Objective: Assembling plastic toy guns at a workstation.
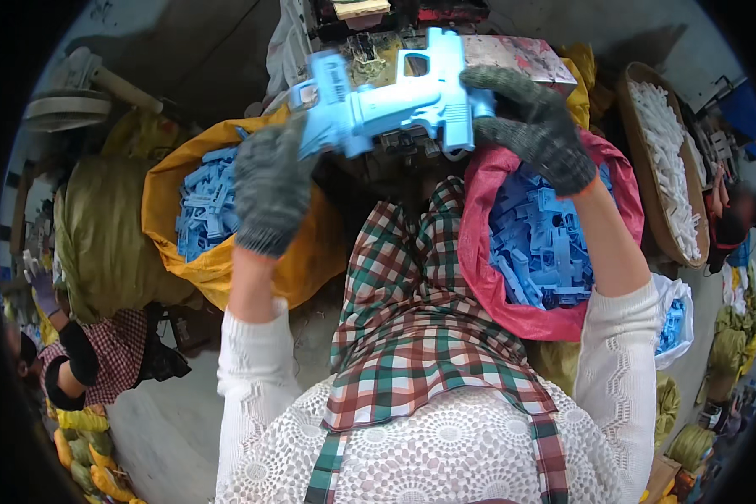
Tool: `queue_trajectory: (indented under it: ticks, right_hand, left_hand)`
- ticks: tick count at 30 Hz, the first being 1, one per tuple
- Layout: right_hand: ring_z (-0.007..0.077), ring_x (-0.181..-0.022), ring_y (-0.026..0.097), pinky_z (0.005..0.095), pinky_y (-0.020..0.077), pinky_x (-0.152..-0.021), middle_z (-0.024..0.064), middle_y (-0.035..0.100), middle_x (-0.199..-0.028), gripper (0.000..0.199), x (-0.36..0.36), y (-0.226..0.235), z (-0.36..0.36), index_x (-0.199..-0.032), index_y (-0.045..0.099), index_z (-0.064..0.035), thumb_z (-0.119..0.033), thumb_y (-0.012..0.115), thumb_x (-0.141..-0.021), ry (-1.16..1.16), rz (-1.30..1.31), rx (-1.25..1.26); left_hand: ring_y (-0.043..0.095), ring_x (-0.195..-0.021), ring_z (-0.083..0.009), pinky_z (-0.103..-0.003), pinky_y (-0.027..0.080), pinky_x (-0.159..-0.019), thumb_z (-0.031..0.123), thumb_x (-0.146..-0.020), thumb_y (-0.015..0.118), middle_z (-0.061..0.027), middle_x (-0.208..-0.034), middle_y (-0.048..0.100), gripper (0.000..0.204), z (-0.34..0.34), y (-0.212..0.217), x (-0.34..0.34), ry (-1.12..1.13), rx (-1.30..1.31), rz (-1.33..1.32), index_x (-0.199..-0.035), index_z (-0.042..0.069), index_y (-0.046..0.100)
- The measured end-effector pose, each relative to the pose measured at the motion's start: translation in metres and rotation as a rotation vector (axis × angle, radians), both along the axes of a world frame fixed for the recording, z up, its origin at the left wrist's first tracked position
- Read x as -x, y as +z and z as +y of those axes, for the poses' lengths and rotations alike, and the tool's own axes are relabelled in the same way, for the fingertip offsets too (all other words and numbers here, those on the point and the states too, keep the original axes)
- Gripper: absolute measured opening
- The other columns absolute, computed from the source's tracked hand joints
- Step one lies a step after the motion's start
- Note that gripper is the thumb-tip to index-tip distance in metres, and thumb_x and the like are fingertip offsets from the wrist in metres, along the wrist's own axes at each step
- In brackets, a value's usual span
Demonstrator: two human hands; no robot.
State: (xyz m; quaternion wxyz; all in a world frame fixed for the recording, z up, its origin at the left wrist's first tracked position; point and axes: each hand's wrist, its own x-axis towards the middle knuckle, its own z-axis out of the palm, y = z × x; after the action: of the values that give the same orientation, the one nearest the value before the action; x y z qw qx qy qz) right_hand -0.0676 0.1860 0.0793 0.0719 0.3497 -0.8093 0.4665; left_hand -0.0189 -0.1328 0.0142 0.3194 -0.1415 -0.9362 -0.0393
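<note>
Toy pistol (424,94) points forward lengthwise, handle (386,109) leftward.

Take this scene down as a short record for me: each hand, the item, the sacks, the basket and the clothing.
Left hand: dark glove, at the left end of the blue plastic piece
Right hand: dark glove, at its right end
Item: gun-shaped, held up in both hands
Left: open yellow sack, blue parts inside
Right: open pink sack, more blue parts inside
Far right: oval basket of white pieces
Clothing: checked apron, white sleeves
</note>
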Motion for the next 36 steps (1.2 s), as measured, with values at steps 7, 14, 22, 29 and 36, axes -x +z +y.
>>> queue_trajectory:
  ticks: [7,14,22,29,36]
  right_hand:
    - [0.0258,-0.119,0.048,0.0361,0.0377,-0.101,0.0097,0.052,-0.129,0.046,0.085,-0.036,-0.051,-0.121,0.058,-0.0171,-0.029,0.067,-0.078,0.035,0.292,-0.274]
    - [0.0278,-0.103,0.057,0.0369,0.0452,-0.09,0.0109,0.058,-0.116,0.036,0.068,-0.03,-0.035,-0.113,0.061,-0.0132,-0.024,0.066,-0.079,-0.034,0.444,-0.238]
    - [0.028,-0.098,0.059,0.0387,0.0454,-0.086,0.0137,0.062,-0.106,0.031,0.009,-0.078,0.113,-0.106,0.061,-0.006,-0.022,0.063,-0.079,-0.058,-0.108,-1.139]
    - [0.0344,-0.111,0.051,0.0439,0.0397,-0.095,0.0158,0.053,-0.121,0.047,-0.002,-0.15,0.15,-0.119,0.054,-0.01,-0.017,0.059,-0.073,-0.628,0.255,-1.289]
    - [0.0333,-0.11,0.051,0.0468,0.0381,-0.094,0.0143,0.054,-0.118,0.043,0.002,-0.156,0.159,-0.117,0.055,-0.0103,-0.012,0.053,-0.074,-0.683,0.372,-1.158]
  left_hand:
    - [0.04,-0.12,-0.038,-0.046,0.029,-0.104,0.031,-0.078,0.066,-0.0232,-0.128,0.044,0.066,-0.113,0.01,-0.069,0.714,0.24,-0.135,-0.134,0.007,0.04]
    - [0.04,-0.122,-0.039,-0.046,0.027,-0.105,0.029,-0.08,0.066,-0.0213,-0.131,0.045,0.068,-0.094,-0.008,-0.079,0.378,0.124,-0.387,-0.138,0.01,0.036]
    - [0.047,-0.119,-0.0339,-0.04,0.037,-0.099,0.02,-0.081,0.066,-0.0199,-0.126,0.051,0.062,-0.04,-0.01,-0.067,-0.103,-0.08,-0.917,-0.136,0.007,0.039]
    - [0.049,-0.117,-0.0309,-0.038,0.039,-0.097,0.019,-0.082,0.065,-0.0184,-0.123,0.053,0.06,-0.026,-0.03,-0.061,-0.155,-0.044,-0.926,-0.135,0.008,0.04]
    - [0.051,-0.115,-0.0303,-0.038,0.04,-0.096,0.021,-0.081,0.065,-0.0173,-0.123,0.054,0.06,-0.015,-0.047,-0.066,-0.169,0.003,-1.011,-0.135,0.009,0.041]
